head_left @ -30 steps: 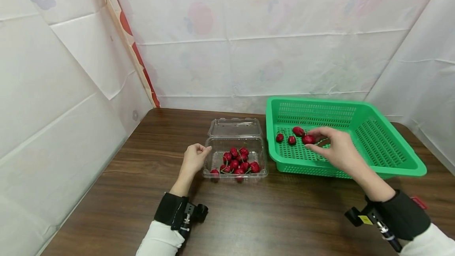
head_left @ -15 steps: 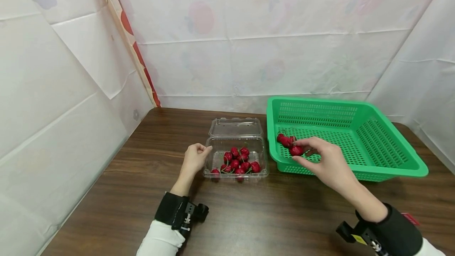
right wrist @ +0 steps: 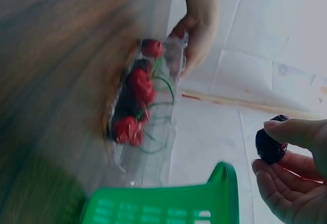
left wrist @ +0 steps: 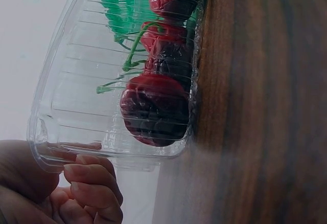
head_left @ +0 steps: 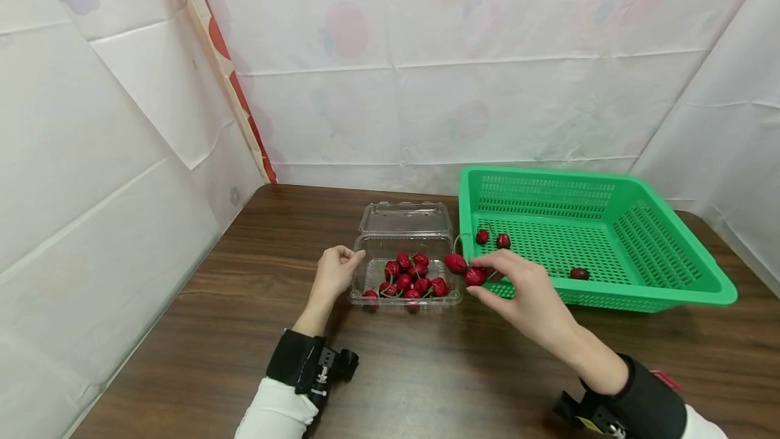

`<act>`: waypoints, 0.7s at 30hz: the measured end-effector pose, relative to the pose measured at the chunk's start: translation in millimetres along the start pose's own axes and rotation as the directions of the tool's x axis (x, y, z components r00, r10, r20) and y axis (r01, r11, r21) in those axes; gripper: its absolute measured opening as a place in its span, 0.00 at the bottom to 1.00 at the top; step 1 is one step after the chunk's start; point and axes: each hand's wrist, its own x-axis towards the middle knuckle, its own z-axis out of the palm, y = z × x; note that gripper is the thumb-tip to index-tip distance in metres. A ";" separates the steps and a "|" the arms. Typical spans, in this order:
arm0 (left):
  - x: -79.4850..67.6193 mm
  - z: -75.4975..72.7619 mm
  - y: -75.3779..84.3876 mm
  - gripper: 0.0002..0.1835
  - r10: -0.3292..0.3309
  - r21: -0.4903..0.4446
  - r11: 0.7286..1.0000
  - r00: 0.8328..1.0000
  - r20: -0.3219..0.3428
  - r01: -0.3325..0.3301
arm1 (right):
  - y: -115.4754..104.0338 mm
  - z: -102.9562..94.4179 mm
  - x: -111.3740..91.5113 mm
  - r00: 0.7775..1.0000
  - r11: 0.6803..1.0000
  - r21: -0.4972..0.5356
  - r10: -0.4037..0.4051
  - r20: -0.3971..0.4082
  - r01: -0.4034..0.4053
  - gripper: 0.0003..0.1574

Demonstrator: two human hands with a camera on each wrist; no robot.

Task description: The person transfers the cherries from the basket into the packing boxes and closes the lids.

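My left hand (head_left: 334, 273) pinches the left rim of a clear plastic clamshell box (head_left: 373, 261), its lid raised at the back. Several red cherries (head_left: 403, 282) with green stems lie in it. In the left wrist view, my curled fingers (left wrist: 94, 175) are at the box's edge. My right hand (head_left: 530, 290) pinches dark red cherries between thumb and fingers, in the gap where box and basket meet. Two show in the head view: one cherry (head_left: 475, 276) at the fingertips and another cherry (head_left: 455, 263) beside it, over the box's right rim.
A green plastic basket (head_left: 676, 292) stands right of the box. Three cherries show inside it: a pair near its left end and a single cherry (head_left: 579, 274) near the front wall. Dark wooden table (head_left: 244, 330) lies in front; pale patterned sheets hang behind and at the sides.
My right hand has travelled left and toward me, from above the basket to the box's right rim, carrying cherries. A cherry near the basket's front now shows. My left hand stays put.
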 end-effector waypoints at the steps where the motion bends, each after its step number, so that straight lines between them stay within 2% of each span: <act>1: -0.1 -0.1 0.1 0.13 0.000 -0.002 1.000 1.000 0.001 0.000 | -1.1 2.5 0.5 1.000 1.000 0.004 -0.005 0.005 0.004 0.20; 6: -1.3 -0.6 1.0 0.13 -0.002 -0.007 1.000 1.000 0.005 0.002 | -6.2 16.1 3.9 0.998 0.998 0.038 -0.044 0.033 0.043 0.20; 12: -2.2 -0.1 1.3 0.13 0.000 -0.011 1.000 1.000 0.004 0.000 | -10.3 32.2 8.6 0.995 0.994 0.100 -0.059 0.076 0.051 0.19; 21: -1.2 -0.5 1.3 0.13 -0.001 -0.007 1.000 1.000 0.004 0.001 | -12.5 46.8 16.1 0.981 0.990 0.137 -0.005 0.194 -0.022 0.17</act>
